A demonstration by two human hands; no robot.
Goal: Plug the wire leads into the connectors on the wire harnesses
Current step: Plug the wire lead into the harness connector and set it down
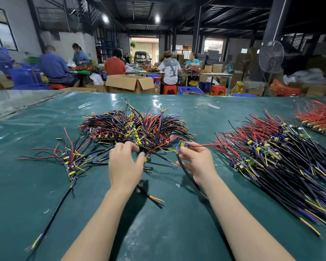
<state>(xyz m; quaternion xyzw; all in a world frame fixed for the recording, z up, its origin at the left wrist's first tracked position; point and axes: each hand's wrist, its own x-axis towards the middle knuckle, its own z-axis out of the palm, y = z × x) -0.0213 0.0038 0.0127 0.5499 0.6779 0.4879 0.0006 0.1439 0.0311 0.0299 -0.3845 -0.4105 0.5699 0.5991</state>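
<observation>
A tangled heap of wire harnesses (134,125) with red, black, yellow and purple leads lies in the middle of the green table (177,232). My left hand (125,164) reaches into its near edge, thumb and fingers curled around a small board with a yellow part (146,159). My right hand (197,161) pinches another small board with yellow and blue parts (183,145); its thick black cable (184,170) runs down under my palm and its red leads (201,145) point right.
A big ordered stack of harnesses (282,161) lies to the right, a red-wired batch (320,117) at the far right, a small row (70,162) to the left. Several people sit at tables behind, with cardboard boxes (128,82) and a fan (271,56).
</observation>
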